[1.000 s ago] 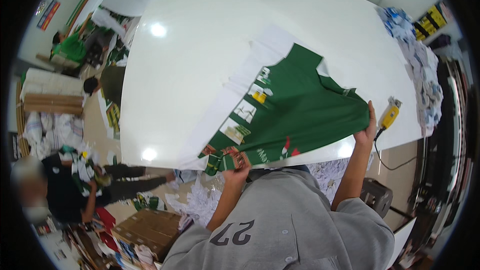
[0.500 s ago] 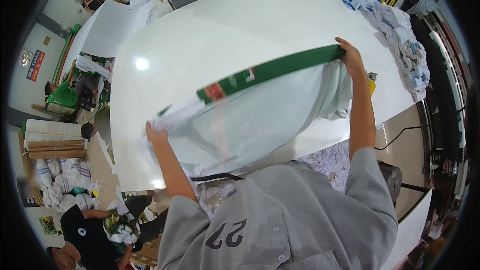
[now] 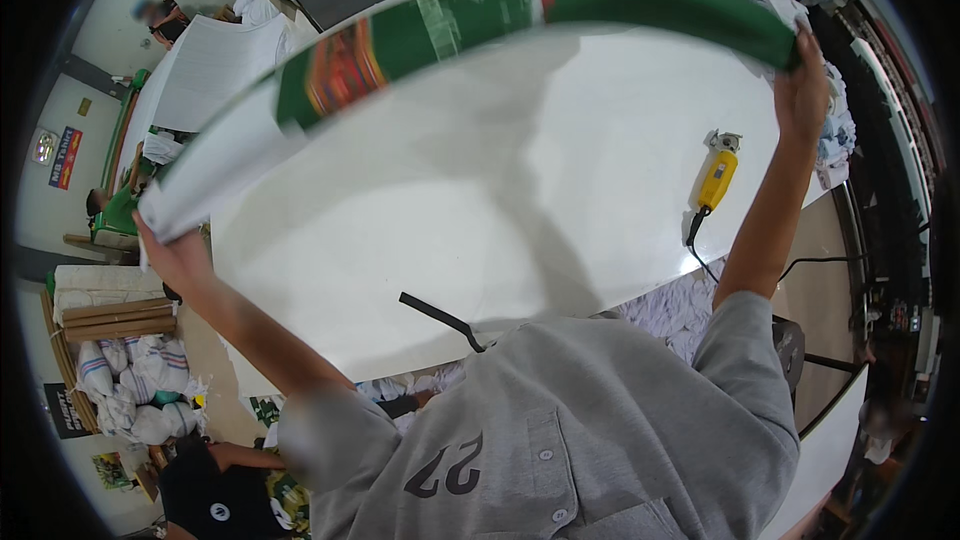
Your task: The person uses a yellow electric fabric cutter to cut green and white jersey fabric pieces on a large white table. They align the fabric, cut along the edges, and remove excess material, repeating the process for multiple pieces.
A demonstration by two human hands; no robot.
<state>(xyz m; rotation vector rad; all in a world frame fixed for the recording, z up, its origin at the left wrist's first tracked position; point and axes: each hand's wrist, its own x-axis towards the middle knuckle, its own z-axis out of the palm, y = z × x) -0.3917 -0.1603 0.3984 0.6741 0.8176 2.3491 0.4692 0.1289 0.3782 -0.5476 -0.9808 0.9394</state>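
My left hand (image 3: 180,260) grips the white end of a long printed fabric piece (image 3: 660,10), green with red-orange patches, stretched in the air across the far part of the white table (image 3: 460,210) and blurred by motion. My right hand (image 3: 800,90) holds the green end at the upper right. A yellow electric cutter (image 3: 716,180) with a metal head and black cord lies on the table beside my right forearm. A thin black strip (image 3: 435,315) sticks out over the near table edge by my shirt.
Piled cloth (image 3: 835,135) lines the table's right edge. Co-workers sit or stand at the left, one in green (image 3: 118,208), one in black (image 3: 205,485) low by the near corner. Stacked sacks (image 3: 140,375) and rolls stand left. Scraps (image 3: 655,320) lie under the near edge.
Both my hands have risen and spread apart, lifting the fabric from the near half of the table toward the far side, with the green printed band now arched. The cutter is fully visible.
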